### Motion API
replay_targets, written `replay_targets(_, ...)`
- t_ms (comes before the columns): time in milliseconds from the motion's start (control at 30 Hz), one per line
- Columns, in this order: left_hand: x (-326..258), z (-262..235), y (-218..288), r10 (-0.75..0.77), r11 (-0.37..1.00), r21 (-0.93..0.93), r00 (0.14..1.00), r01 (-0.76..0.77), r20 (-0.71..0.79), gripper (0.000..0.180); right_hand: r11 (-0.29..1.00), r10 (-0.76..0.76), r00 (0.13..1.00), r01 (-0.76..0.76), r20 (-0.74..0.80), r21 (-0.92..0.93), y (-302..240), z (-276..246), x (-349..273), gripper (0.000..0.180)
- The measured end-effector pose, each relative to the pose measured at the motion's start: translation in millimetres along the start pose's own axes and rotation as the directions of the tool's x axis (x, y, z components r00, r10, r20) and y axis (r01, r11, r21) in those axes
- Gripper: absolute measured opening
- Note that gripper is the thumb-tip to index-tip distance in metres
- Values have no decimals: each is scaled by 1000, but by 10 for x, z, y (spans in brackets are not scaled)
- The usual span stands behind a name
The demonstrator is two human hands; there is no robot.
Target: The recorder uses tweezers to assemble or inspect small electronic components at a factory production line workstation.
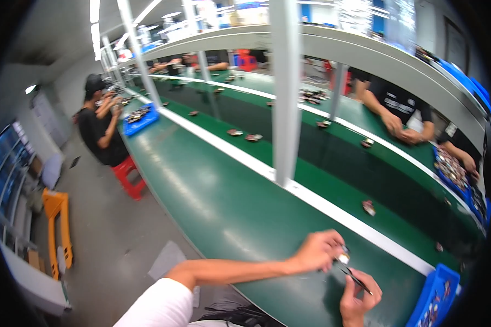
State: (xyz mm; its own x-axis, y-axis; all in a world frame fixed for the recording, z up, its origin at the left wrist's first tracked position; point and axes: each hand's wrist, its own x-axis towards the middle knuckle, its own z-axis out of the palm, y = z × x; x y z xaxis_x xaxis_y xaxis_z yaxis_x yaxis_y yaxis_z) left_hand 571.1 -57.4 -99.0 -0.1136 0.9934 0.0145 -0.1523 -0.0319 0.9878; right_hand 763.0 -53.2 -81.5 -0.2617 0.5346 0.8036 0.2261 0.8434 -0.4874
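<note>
Over the near part of the green bench, my left hand (316, 251) is closed, its fingertips pinching a small part (343, 258) with white and dark areas. The part's exact kind is too small and blurred to make out. Close by on the right, my right hand (359, 298) is closed round slim dark tweezers (357, 279). Their tips point up and left and reach the small part; I cannot tell whether they grip it. A blue tray (435, 294) with several small parts lies to the right of my right hand.
Small part clusters (369, 207) lie along the dark conveyor belt (365, 158) beyond a white rail (223, 143). A white post (285, 109) rises from the rail. Co-workers (101, 122) sit left and across. A yellow pallet jack (57, 229) stands on the left floor.
</note>
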Motion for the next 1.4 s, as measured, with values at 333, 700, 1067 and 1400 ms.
replay_targets(333,1576,-975,73,518,534,845,806,-43,-287,18,997,-7,999,10,-38,76,220,-140,46,22)
replay_targets(700,1908,-232,471,292,644,747,956,-164,-42,24,999,-33,999,33,8,-13,257,-161,-62,17)
replay_targets(1067,1851,-279,321,197,667,743,975,-58,-101,12,999,-50,999,50,2,12,333,-92,-106,16)
replay_targets(1400,444,-102,349,43,874,485,999,-32,-12,21,989,54,997,-46,-55,142,230,-87,-114,13)
